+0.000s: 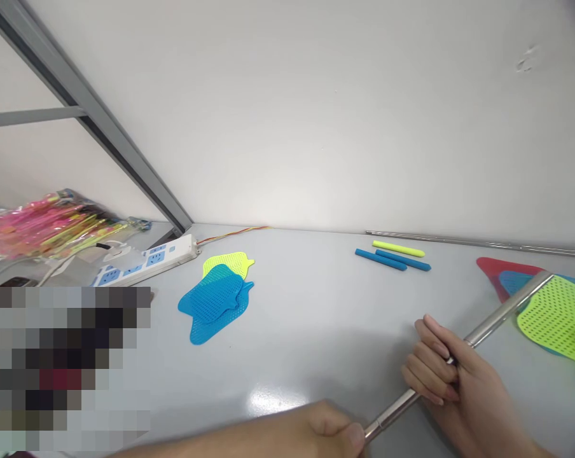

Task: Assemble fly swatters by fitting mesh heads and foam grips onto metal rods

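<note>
Steel tube (502,310) runs diagonally above the counter (316,305), its lower end closed in the left hand (332,432), its middle wrapped by the curled right hand (440,362), its far tip beside a lime-green fly swatter (559,321).

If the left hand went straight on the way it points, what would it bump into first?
The left hand already holds the end of a metal rod, so past that, it would probably meet the right hand, which grips the same rod. Depth is hard to judge here.
</note>
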`<state>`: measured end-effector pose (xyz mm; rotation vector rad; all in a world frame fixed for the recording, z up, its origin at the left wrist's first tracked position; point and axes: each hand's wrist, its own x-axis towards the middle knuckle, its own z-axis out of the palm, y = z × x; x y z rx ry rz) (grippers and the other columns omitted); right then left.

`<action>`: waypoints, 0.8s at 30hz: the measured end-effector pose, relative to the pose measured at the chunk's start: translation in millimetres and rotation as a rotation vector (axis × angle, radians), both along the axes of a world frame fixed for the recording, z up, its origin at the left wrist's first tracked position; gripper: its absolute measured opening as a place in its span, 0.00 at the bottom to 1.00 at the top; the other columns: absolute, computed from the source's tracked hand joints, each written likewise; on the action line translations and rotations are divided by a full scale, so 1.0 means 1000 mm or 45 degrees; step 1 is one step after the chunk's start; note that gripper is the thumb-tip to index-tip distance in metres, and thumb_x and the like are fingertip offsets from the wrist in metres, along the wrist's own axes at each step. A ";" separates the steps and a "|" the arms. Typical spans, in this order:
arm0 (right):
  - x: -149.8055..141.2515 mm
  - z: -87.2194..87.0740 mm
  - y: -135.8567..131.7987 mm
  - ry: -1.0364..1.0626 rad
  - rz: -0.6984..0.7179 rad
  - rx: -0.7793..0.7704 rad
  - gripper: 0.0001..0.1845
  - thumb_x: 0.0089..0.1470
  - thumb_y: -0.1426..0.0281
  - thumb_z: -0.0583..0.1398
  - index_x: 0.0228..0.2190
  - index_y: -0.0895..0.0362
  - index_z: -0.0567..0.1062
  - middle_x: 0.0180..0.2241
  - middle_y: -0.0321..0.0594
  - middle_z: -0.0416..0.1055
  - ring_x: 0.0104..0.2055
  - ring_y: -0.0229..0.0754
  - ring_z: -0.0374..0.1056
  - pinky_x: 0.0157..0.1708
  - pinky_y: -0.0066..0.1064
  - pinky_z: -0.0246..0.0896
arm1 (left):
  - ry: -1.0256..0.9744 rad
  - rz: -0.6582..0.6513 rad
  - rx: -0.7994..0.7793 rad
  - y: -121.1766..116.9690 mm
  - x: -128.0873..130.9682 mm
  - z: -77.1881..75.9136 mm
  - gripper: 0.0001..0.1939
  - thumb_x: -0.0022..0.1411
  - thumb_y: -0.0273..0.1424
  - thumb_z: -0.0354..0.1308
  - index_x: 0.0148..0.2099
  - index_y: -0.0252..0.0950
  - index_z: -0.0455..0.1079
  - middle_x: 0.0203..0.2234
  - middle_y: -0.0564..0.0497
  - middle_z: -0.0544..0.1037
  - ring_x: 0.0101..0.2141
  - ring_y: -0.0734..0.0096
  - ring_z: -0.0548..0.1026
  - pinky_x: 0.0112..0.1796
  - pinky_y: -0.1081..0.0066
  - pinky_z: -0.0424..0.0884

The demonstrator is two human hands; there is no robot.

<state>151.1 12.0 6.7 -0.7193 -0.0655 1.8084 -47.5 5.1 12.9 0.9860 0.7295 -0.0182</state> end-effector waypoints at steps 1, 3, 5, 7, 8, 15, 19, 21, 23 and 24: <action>0.000 -0.001 0.000 0.007 0.006 0.005 0.18 0.51 0.63 0.55 0.16 0.57 0.58 0.13 0.24 0.33 0.14 0.29 0.31 0.13 0.24 0.37 | -0.002 0.007 -0.004 0.000 0.000 -0.002 0.23 0.57 0.50 0.45 0.26 0.34 0.58 0.14 0.59 0.52 0.14 0.83 0.49 0.16 0.75 0.43; 0.000 -0.002 0.000 0.014 0.014 0.016 0.18 0.51 0.63 0.55 0.16 0.57 0.58 0.13 0.24 0.33 0.14 0.29 0.32 0.13 0.24 0.38 | 0.006 0.004 -0.001 0.000 -0.001 -0.008 0.23 0.56 0.50 0.45 0.25 0.34 0.58 0.14 0.59 0.52 0.14 0.83 0.48 0.15 0.74 0.42; 0.000 -0.003 0.000 0.018 0.017 0.020 0.18 0.51 0.62 0.55 0.16 0.57 0.58 0.13 0.24 0.34 0.14 0.29 0.32 0.13 0.24 0.39 | 0.026 -0.008 0.001 -0.001 -0.001 -0.015 0.24 0.55 0.52 0.45 0.25 0.34 0.57 0.13 0.60 0.52 0.13 0.83 0.48 0.14 0.74 0.42; 0.001 -0.003 0.001 0.023 0.024 0.021 0.18 0.51 0.62 0.55 0.16 0.57 0.58 0.13 0.24 0.34 0.14 0.29 0.32 0.13 0.24 0.39 | 0.025 -0.018 -0.007 0.000 -0.001 -0.021 0.24 0.54 0.52 0.46 0.23 0.35 0.56 0.12 0.60 0.51 0.12 0.83 0.47 0.14 0.73 0.41; 0.001 -0.003 0.001 0.028 0.029 0.022 0.18 0.51 0.62 0.55 0.16 0.57 0.58 0.13 0.24 0.34 0.14 0.29 0.32 0.13 0.24 0.39 | 0.020 -0.020 -0.011 0.000 -0.001 -0.023 0.24 0.53 0.52 0.46 0.23 0.35 0.56 0.11 0.60 0.51 0.12 0.83 0.47 0.14 0.73 0.41; 0.002 -0.005 0.001 0.047 0.033 0.032 0.18 0.51 0.62 0.54 0.16 0.57 0.59 0.13 0.24 0.34 0.14 0.29 0.32 0.13 0.24 0.39 | 0.024 0.008 -0.098 0.002 -0.001 -0.023 0.24 0.52 0.52 0.49 0.21 0.35 0.55 0.12 0.60 0.52 0.12 0.83 0.48 0.14 0.73 0.40; 0.002 -0.003 0.003 0.018 0.038 0.040 0.19 0.52 0.61 0.54 0.16 0.57 0.58 0.13 0.24 0.34 0.14 0.29 0.32 0.14 0.25 0.39 | 0.070 0.079 -0.137 0.001 -0.001 -0.017 0.23 0.52 0.51 0.50 0.26 0.33 0.60 0.14 0.60 0.54 0.14 0.83 0.49 0.16 0.73 0.41; 0.003 0.000 0.004 -0.008 0.045 0.044 0.19 0.52 0.61 0.54 0.16 0.57 0.58 0.13 0.24 0.34 0.14 0.29 0.32 0.14 0.25 0.39 | 0.042 0.132 -0.145 0.001 0.001 -0.014 0.24 0.52 0.51 0.50 0.28 0.32 0.62 0.15 0.59 0.56 0.15 0.83 0.50 0.18 0.74 0.42; 0.004 0.003 0.005 -0.034 0.053 0.053 0.19 0.52 0.61 0.53 0.16 0.57 0.57 0.13 0.24 0.34 0.14 0.29 0.33 0.14 0.25 0.39 | -0.021 0.151 -0.126 0.001 0.002 -0.012 0.24 0.53 0.51 0.50 0.27 0.32 0.62 0.16 0.58 0.57 0.16 0.83 0.50 0.19 0.74 0.42; 0.005 0.005 0.006 -0.044 0.055 0.057 0.19 0.52 0.61 0.53 0.16 0.57 0.57 0.13 0.24 0.34 0.14 0.29 0.33 0.14 0.25 0.39 | -0.047 0.151 -0.114 0.002 0.002 -0.012 0.24 0.53 0.51 0.49 0.26 0.32 0.61 0.16 0.58 0.57 0.16 0.82 0.50 0.19 0.73 0.42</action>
